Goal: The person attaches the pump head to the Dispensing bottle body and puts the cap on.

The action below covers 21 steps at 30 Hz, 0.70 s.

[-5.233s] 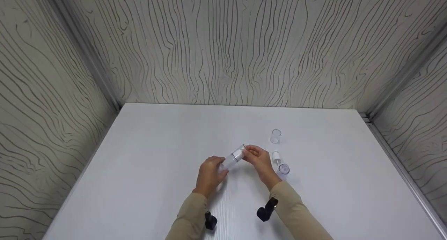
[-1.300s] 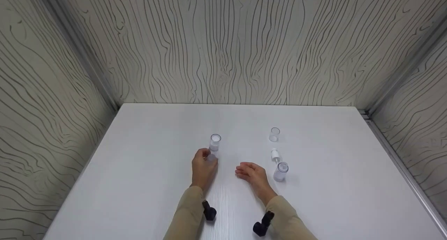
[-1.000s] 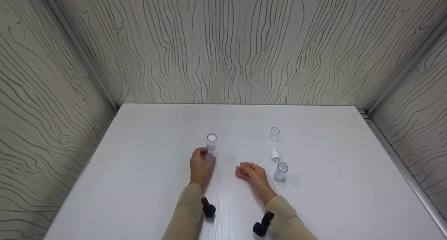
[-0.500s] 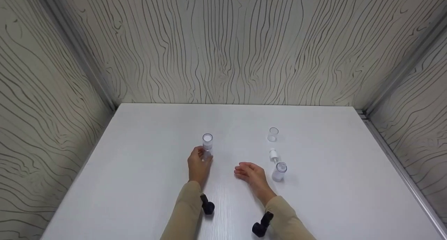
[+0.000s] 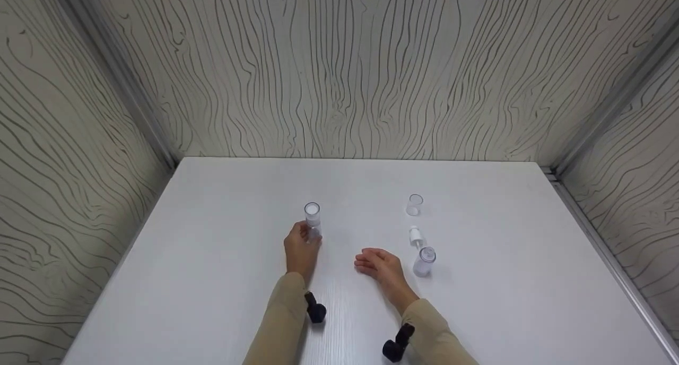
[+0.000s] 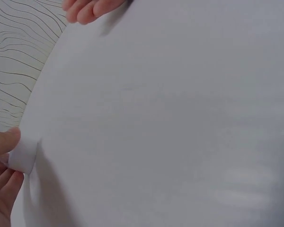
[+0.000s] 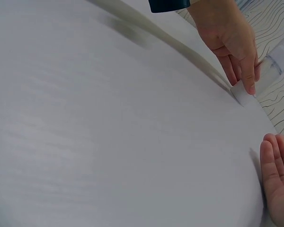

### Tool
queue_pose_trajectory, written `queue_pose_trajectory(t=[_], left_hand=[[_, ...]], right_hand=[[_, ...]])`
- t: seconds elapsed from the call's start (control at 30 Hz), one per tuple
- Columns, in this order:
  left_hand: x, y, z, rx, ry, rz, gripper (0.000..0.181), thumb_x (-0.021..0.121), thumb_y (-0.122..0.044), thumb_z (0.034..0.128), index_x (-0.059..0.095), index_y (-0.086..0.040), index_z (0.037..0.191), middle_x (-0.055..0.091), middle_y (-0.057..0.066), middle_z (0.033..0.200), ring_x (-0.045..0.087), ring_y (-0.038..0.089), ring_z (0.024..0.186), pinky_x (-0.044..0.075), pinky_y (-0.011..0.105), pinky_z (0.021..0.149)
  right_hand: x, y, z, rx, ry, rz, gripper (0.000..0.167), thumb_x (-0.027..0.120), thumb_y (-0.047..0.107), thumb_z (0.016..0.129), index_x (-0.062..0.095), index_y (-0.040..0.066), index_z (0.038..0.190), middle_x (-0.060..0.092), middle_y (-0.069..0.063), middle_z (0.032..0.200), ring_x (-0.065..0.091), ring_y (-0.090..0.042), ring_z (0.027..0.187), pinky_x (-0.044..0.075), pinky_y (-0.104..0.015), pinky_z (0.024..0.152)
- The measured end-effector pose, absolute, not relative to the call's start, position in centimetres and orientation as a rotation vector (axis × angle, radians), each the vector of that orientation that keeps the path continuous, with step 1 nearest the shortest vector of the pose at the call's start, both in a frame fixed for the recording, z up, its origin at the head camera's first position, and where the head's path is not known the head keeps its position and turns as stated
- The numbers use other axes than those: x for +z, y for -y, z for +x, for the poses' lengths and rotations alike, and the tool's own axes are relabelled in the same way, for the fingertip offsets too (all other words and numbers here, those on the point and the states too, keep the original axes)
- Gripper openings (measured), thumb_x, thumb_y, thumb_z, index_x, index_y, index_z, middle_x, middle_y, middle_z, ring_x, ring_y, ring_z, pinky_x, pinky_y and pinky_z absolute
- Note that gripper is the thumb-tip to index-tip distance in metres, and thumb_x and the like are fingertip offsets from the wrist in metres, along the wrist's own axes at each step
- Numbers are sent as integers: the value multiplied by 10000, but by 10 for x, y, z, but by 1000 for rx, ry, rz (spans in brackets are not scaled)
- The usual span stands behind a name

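In the head view my left hand (image 5: pixel 301 251) grips the lower part of a clear bottle (image 5: pixel 313 215) between thumb and fingers. The bottle stands upright on the white table, with a white part inside its clear top. In the right wrist view its white base (image 7: pixel 242 94) meets the table, and the left hand (image 7: pixel 234 40) holds it low down. My right hand (image 5: pixel 383 267) rests on the table to the right, holding nothing, its fingers relaxed. The left wrist view shows just the bottle's white lower end (image 6: pixel 23 155) beside the fingers.
Right of my right hand stands another clear bottle (image 5: pixel 424 264). Touching or close behind it lies a white pump head (image 5: pixel 416 235) with a thin stem. Farther back a clear cap (image 5: pixel 415 205) stands on the table (image 5: pixel 223 211). Patterned walls (image 5: pixel 339 78) enclose the back and sides.
Earlier both hands held the bottle tilted, the right at its top. The right hand has let go and come down to the table; the left has set the bottle upright and slid it left.
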<state>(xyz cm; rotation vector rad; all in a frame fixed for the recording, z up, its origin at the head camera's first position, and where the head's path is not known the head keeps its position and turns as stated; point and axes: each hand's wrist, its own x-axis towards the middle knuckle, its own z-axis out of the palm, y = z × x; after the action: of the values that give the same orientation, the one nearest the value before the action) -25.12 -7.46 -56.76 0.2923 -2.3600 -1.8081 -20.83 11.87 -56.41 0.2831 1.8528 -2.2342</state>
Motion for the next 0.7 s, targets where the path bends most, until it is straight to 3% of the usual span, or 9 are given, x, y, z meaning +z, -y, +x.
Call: queue_pose_trajectory(t=[0.7], left_hand=[[-574, 75, -248, -1785, 2353, 291, 495, 681, -68, 852, 519, -69, 1320, 605, 144, 1315, 581, 296, 1261, 505, 372, 1035]], right_hand=[[-557, -120, -204, -2086, -1970, 258, 363, 591, 156, 943, 541, -112, 1182, 727, -30, 904, 706, -109, 829, 595, -274, 821]])
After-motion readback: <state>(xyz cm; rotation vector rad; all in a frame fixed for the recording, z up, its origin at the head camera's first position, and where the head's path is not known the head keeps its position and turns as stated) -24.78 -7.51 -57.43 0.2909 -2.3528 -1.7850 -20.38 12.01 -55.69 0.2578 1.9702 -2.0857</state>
